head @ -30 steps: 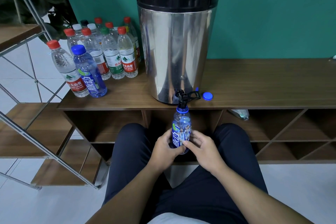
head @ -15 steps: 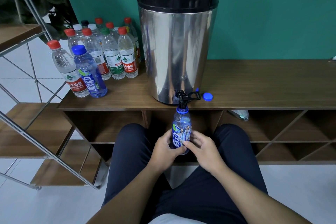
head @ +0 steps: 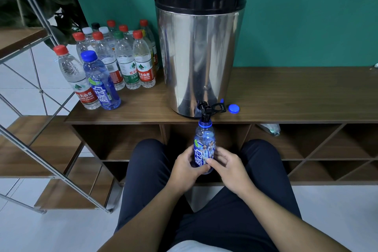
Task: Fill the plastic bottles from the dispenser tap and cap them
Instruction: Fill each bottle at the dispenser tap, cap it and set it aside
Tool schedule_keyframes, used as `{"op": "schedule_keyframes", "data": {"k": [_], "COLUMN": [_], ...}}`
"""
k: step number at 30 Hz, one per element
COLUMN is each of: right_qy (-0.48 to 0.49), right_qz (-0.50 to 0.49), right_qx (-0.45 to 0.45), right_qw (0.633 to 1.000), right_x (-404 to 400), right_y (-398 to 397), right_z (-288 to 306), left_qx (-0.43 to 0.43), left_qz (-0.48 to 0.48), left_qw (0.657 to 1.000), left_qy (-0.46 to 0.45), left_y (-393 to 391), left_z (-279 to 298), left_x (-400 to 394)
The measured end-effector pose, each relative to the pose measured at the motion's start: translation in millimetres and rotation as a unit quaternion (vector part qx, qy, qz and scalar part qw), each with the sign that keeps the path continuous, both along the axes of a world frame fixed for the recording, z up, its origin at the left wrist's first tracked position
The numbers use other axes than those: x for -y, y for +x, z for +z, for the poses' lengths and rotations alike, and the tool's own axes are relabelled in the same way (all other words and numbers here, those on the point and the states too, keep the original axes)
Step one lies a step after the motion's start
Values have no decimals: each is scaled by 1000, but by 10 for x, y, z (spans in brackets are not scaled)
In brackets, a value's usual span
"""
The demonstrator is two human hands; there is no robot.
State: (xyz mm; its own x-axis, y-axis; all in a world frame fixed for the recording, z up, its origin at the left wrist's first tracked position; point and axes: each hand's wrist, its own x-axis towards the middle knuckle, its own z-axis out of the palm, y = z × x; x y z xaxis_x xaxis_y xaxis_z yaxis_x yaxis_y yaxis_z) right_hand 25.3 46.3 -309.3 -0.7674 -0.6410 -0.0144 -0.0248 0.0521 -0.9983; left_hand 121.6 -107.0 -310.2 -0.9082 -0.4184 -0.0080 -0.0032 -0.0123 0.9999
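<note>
Both hands are on the job here. The left hand wraps its fingers and thumb around the lower half of the blue-labelled bottle, and the right hand closes in from the other side, thumb laid across the label and fingers curled behind it. The bottle stands upright between the person's knees, below the front edge of the wooden counter, with its open blue-ringed neck right under the black tap. How full it is, I cannot tell through the label.

That tap juts out from the base of the steel dispenser, a tall shiny drum with a black lid, sitting near the middle of the counter and close to its front edge. Just to the right of the tap, near that same front edge, a loose blue cap lies flat on the wood (off the bottle, waiting its turn).

Over at the left end of the counter stands a cluster of capped bottles, mostly red tops with a green, white and dark one among them. In front of the cluster, nearest the left front corner, a red-capped bottle stands touching a blue-capped bottle.

Under the counter are open wooden compartments, and a crumpled clear bottle lies in one to the right.
</note>
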Motion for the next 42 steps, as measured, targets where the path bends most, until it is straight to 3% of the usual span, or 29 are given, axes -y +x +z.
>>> {"op": "schedule_keyframes", "data": {"k": [42], "right_qy": [-3], "right_qz": [-2], "right_qx": [3], "right_qw": [1000], "right_x": [0], "right_y": [11], "right_z": [10], "left_qx": [2], "left_qz": [-5], "left_qw": [1000], "left_qy": [11], "left_y": [13], "left_z": [10], "left_x": [-4]}}
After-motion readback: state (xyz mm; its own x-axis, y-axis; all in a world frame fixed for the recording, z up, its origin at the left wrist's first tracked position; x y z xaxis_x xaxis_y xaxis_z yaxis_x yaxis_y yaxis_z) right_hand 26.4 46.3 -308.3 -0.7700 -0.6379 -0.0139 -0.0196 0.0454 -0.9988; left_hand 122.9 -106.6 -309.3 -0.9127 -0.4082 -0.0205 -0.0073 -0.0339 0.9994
